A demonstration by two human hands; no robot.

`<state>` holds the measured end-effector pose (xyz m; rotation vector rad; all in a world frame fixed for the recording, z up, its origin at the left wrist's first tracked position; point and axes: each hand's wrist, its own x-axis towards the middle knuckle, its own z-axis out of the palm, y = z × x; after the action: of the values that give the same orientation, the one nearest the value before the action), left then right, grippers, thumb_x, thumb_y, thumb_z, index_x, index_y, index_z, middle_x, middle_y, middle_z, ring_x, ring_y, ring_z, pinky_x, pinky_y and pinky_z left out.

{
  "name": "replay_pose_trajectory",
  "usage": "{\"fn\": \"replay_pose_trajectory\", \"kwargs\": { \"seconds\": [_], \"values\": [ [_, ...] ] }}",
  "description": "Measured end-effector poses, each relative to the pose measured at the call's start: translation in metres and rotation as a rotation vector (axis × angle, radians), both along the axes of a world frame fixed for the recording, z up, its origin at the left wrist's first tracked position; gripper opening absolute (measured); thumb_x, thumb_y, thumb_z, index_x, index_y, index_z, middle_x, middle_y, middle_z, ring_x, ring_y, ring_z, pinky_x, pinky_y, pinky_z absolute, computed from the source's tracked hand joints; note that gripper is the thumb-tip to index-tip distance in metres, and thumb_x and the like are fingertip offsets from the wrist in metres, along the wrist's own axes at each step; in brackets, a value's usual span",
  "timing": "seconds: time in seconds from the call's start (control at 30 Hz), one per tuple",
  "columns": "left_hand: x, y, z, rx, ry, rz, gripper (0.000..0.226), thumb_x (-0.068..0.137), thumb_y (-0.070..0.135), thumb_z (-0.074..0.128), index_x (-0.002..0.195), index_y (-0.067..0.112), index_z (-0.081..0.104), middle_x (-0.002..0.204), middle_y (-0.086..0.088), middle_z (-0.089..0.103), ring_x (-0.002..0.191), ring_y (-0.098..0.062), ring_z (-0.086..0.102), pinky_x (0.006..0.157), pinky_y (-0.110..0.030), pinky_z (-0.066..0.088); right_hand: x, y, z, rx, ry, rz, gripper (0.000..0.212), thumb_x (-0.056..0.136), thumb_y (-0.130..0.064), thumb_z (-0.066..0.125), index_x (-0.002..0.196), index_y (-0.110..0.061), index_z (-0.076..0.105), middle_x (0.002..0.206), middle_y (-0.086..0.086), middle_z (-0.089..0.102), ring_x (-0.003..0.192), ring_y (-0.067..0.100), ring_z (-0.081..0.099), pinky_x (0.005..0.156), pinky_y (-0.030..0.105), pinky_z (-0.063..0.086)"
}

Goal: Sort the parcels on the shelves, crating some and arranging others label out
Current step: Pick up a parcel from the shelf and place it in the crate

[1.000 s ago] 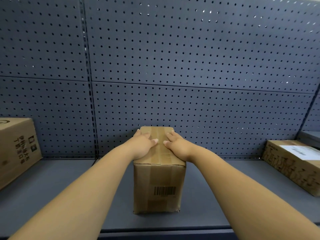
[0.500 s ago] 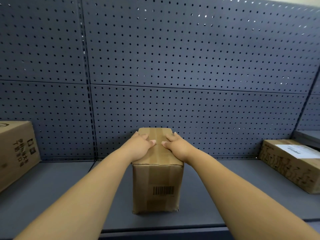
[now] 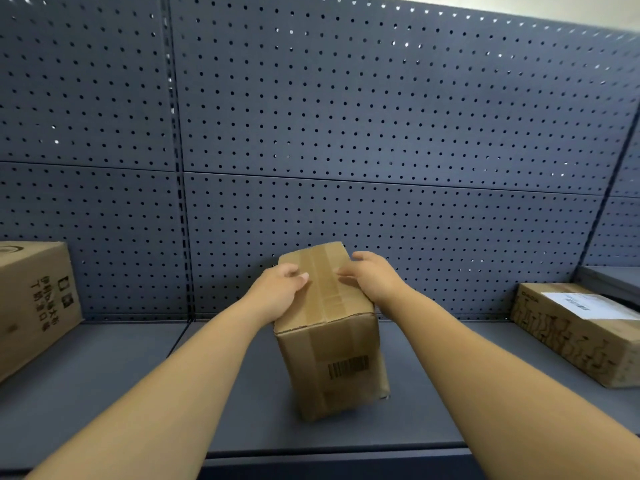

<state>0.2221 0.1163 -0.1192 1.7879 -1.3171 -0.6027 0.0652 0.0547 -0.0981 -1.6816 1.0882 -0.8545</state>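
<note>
A narrow taped cardboard parcel (image 3: 332,358) stands on the grey shelf (image 3: 121,393), tilted and turned a little, its barcode face toward me. My left hand (image 3: 280,291) grips the parcel's top left edge, fingers curled over the side. My right hand (image 3: 372,280) holds the top right edge, fingers bent over the far side. Both thumbs lie on the taped top.
A large printed carton (image 3: 34,303) stands at the left end of the shelf. A flat box with a white label (image 3: 578,330) lies at the right. A perforated grey back panel (image 3: 346,133) rises behind. The shelf's front lip (image 3: 329,459) runs below my arms.
The parcel stood square with both palms on its top; now it is tilted and twisted, its bottom swung rightward, and my hands have spread to its top edges.
</note>
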Motion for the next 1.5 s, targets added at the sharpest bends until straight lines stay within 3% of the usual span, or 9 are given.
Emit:
{"fn": "replay_pose_trajectory", "kwargs": {
  "seconds": [0.13,0.3,0.6,0.77,0.87,0.97,1.17,1.33,1.5],
  "values": [
    [0.0,-0.001,-0.009,0.015,0.278,0.023,0.038,0.098,0.045,0.042,0.129,0.024,0.053,0.131,-0.001,0.054,0.114,-0.023,0.052,0.099,-0.041,0.041,0.001,0.006,0.017,-0.096,0.106,0.044,0.049,0.094,-0.017,0.057,0.138,-0.001,0.045,0.141,0.012,0.048,0.108,0.021,0.059,0.096,0.035,0.042],
    [0.009,-0.001,-0.02,0.081,0.498,0.06,0.047,0.095,0.058,0.039,0.124,0.024,0.053,0.123,-0.006,0.059,0.107,-0.031,0.058,0.099,-0.055,0.044,0.012,0.003,0.014,-0.134,0.265,0.171,0.041,0.096,-0.025,0.054,0.133,-0.009,0.055,0.146,0.005,0.047,0.13,0.022,0.045,0.093,0.025,0.029],
    [0.031,0.003,-0.033,0.123,0.411,0.119,0.084,0.073,0.082,0.039,0.116,0.014,0.064,0.103,-0.007,0.07,0.093,-0.03,0.065,0.094,-0.045,0.048,0.028,-0.003,-0.015,-0.105,0.477,0.289,0.047,0.1,-0.024,0.048,0.144,-0.009,0.044,0.153,0.006,0.038,0.14,0.023,0.036,0.11,0.03,0.025],
    [0.027,0.002,-0.021,0.05,0.325,0.062,0.044,0.096,0.051,0.044,0.126,0.022,0.058,0.118,0.001,0.067,0.104,-0.023,0.065,0.098,-0.045,0.048,0.007,-0.019,-0.029,-0.198,0.664,0.208,0.055,0.101,-0.03,0.044,0.152,-0.017,0.029,0.16,0.007,0.024,0.149,0.031,0.007,0.119,0.04,0.005],
    [0.019,-0.002,-0.016,0.059,0.213,0.021,0.045,0.098,0.037,0.048,0.139,0.019,0.047,0.136,0.0,0.055,0.119,-0.02,0.055,0.103,-0.038,0.042,0.001,-0.024,-0.038,-0.222,0.738,0.219,0.062,0.1,-0.039,0.042,0.155,-0.02,0.02,0.164,0.003,0.003,0.15,0.032,-0.001,0.119,0.046,-0.006],
    [0.009,-0.006,-0.013,0.089,0.032,-0.019,0.046,0.098,0.028,0.051,0.141,0.016,0.042,0.14,0.0,0.049,0.104,-0.012,0.048,0.078,-0.02,0.041,0.002,-0.025,-0.042,-0.186,0.735,0.243,0.066,0.1,-0.042,0.042,0.155,-0.016,0.015,0.163,0.0,-0.011,0.15,0.027,0.003,0.121,0.045,0.0],
    [0.007,-0.014,-0.019,0.119,-0.023,-0.016,0.056,0.095,0.02,0.058,0.146,0.018,0.036,0.144,0.0,0.047,0.094,-0.009,0.046,0.057,-0.012,0.034,0.004,-0.034,-0.049,-0.135,0.614,0.24,0.063,0.099,-0.03,0.05,0.153,-0.015,0.022,0.163,-0.006,-0.008,0.148,0.02,0.017,0.114,0.028,0.017],
    [0.007,-0.014,-0.02,0.117,-0.059,0.002,0.058,0.096,0.021,0.057,0.148,0.019,0.032,0.146,-0.002,0.044,0.092,-0.009,0.045,0.055,-0.012,0.034,0.006,-0.034,-0.049,-0.093,0.589,0.205,0.077,0.096,-0.029,0.055,0.156,-0.012,0.008,0.163,-0.006,0.001,0.142,0.016,0.028,0.088,0.014,0.026],
    [0.011,-0.013,-0.02,0.109,-0.012,0.025,0.052,0.1,0.019,0.047,0.149,0.02,0.032,0.144,-0.004,0.046,0.095,-0.014,0.052,0.056,-0.012,0.038,0.001,-0.03,-0.047,-0.13,0.554,0.226,0.062,0.098,-0.03,0.052,0.152,-0.017,0.026,0.163,-0.008,-0.006,0.142,0.018,0.028,0.095,0.02,0.027]
  ]
}}
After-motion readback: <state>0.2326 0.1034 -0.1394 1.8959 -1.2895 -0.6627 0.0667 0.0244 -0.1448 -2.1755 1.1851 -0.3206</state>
